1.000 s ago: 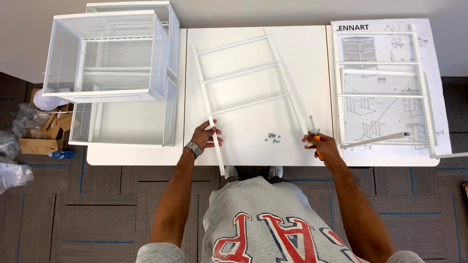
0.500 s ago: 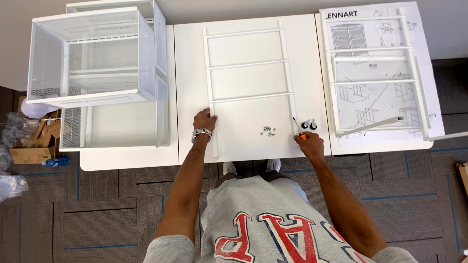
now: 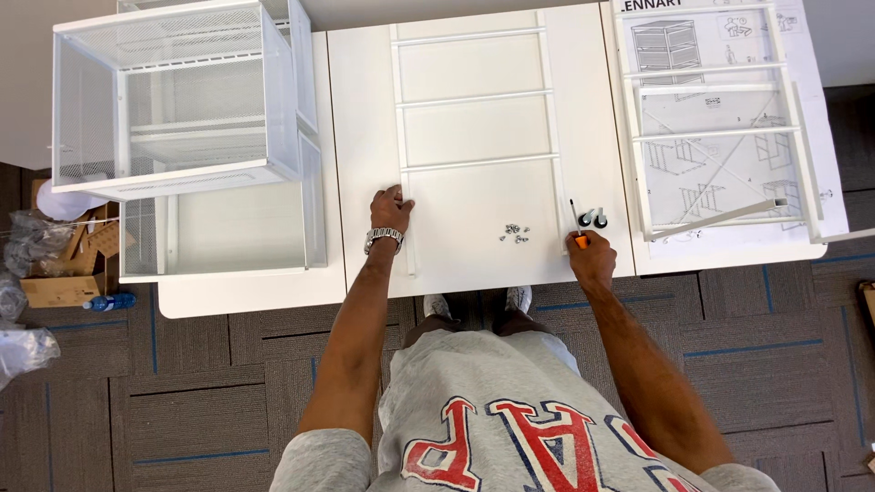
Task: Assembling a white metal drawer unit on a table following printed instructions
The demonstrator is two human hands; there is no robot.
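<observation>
1. White tables [image 3: 246, 292] pushed together stand on grey carpet tiles with thin blue lines; the view looks straight down on them.
2. Far left, on the floor, lie a cardboard box [image 3: 64, 290] and clear plastic bags [image 3: 25, 351].
3. On the left table stand white mesh drawer baskets [image 3: 173, 100], one large one stacked above another.
4. The left hand [image 3: 390, 210] rests on the left rail of a white ladder-like metal frame [image 3: 474, 96], fingers curled over the rail in a grasp. A second ago this hand sat lower and the frame lay slanted; now the frame lies square to the table edge, so it has been straightened and steadied.
5. The frame's long axis runs away from the person, its rungs crossing left to right, its open lower end pointing toward the body.
6. Between the rails near the front edge lies a small heap of screws [image 3: 514, 234].
7. The right hand [image 3: 592, 260] is clenched around an orange-handled screwdriver [image 3: 578, 228], tip pointing away, beside two small black casters [image 3: 592, 219]. It has moved inward to the frame's right rail.
8. Farther right, a second white frame [image 3: 720, 137] lies over a printed instruction sheet [image 3: 820, 137].
</observation>
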